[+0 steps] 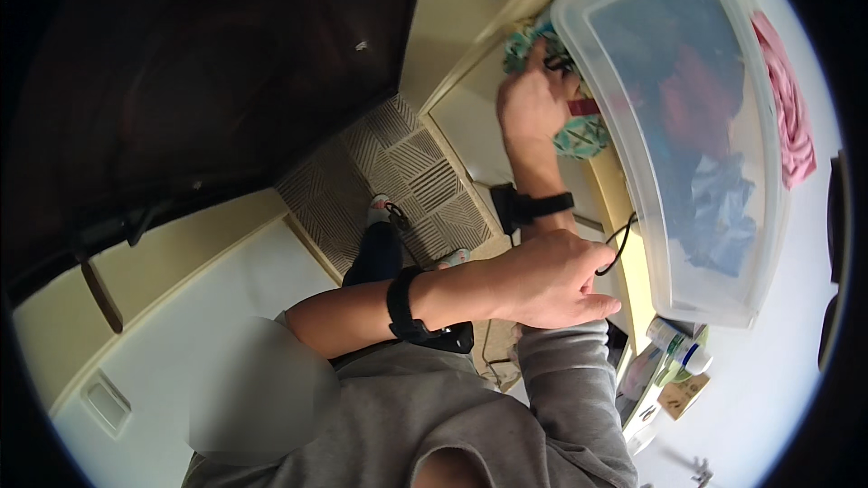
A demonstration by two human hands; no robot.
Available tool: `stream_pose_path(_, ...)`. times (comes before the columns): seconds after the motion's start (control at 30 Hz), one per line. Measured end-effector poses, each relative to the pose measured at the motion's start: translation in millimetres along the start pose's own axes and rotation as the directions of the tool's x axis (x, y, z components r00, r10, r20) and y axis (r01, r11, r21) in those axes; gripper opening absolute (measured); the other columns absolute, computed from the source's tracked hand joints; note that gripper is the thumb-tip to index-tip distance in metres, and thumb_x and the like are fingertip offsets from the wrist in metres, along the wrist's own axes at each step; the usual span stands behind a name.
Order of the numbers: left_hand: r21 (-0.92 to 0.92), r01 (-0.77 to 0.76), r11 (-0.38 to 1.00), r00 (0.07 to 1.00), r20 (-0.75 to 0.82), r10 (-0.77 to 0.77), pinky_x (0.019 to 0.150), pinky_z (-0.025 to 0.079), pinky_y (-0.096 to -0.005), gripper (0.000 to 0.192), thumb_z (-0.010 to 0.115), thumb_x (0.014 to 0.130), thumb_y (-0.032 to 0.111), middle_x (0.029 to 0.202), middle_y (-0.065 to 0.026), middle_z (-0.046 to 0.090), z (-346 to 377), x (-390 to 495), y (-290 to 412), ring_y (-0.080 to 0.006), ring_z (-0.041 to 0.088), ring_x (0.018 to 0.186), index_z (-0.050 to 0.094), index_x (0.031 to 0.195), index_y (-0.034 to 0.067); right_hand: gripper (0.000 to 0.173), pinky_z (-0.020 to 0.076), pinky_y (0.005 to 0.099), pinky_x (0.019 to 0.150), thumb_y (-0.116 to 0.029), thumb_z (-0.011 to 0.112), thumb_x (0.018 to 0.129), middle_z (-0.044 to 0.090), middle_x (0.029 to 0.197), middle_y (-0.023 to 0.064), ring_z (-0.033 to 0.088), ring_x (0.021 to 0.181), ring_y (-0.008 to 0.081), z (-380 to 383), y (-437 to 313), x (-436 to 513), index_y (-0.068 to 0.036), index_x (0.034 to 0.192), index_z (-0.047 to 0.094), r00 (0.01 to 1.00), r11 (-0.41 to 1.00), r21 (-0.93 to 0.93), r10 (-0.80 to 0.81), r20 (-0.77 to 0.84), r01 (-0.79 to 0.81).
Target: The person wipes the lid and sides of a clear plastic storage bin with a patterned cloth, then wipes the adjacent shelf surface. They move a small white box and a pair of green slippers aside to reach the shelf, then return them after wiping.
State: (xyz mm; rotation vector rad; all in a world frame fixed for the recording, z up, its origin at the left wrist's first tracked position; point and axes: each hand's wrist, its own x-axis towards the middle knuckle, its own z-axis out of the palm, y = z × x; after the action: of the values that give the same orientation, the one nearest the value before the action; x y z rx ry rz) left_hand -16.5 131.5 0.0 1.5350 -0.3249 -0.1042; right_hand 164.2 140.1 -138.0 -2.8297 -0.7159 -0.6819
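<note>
My left hand reaches across to the right, its fingers curled around a thin black cord that runs to the edge of a lidded clear plastic box. Farther up, my right hand is against a bundle of green patterned cloth, beside the box. A dark red strip and a black loop show by its fingers. Blur and the hand itself hide whether those fingers grip anything. Blue and pink items show dimly through the box.
Pink cloth lies beyond the box. A white bottle with a blue band and a small brown box stand near its lower end. Patterned flooring lies below, between a dark panel and white cabinet fronts.
</note>
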Motion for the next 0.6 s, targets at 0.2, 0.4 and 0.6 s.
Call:
stream_pose_path(0.2,-0.145,0.099,0.985,0.992,0.095,-0.085,0.060,0.055,-0.0332,0.054,0.081,0.102,0.023,0.077,-0.0135,0.072,-1.8,3.3,12.4,-0.0187,0.069,0.066,0.060,0.133,-0.016,0.062,0.0398,0.0655,0.112,-0.014,0.067,0.083,0.075,0.123,0.0158,0.055,0.132,0.0486,26.9,-13.4,10.9,-0.013,0.146,0.066,0.983,0.999,0.017,-0.047,-0.175,0.051)
stream_pose_path(0.4,-0.243,0.157,0.957,0.983,0.126,-0.130,0.061,0.054,-0.0258,0.046,0.076,0.108,0.021,0.081,-0.0040,0.067,-1.5,7.8,8.3,-0.0068,0.064,0.070,0.060,0.136,-0.012,0.055,0.0522,0.0559,0.103,-0.014,0.075,0.078,0.073,0.114,0.0145,0.067,0.115,0.0418,-14.0,33.1,-13.4,-0.011,0.132,0.072,0.986,0.982,0.151,-0.091,-0.138,0.112)
stream_pose_path(0.6,-0.366,0.230,0.902,0.973,0.103,-0.207,0.054,0.051,-0.0275,0.033,0.070,0.110,0.018,0.079,-0.0043,0.065,1.2,5.6,0.6,-0.0089,0.062,0.059,0.063,0.127,-0.010,0.065,0.0424,0.0582,0.119,-0.035,0.068,0.100,0.064,0.151,0.0247,0.059,0.138,0.0488,-76.1,107.1,-97.9,-0.010,0.158,0.056,0.984,0.982,-0.078,0.174,0.038,-0.170)
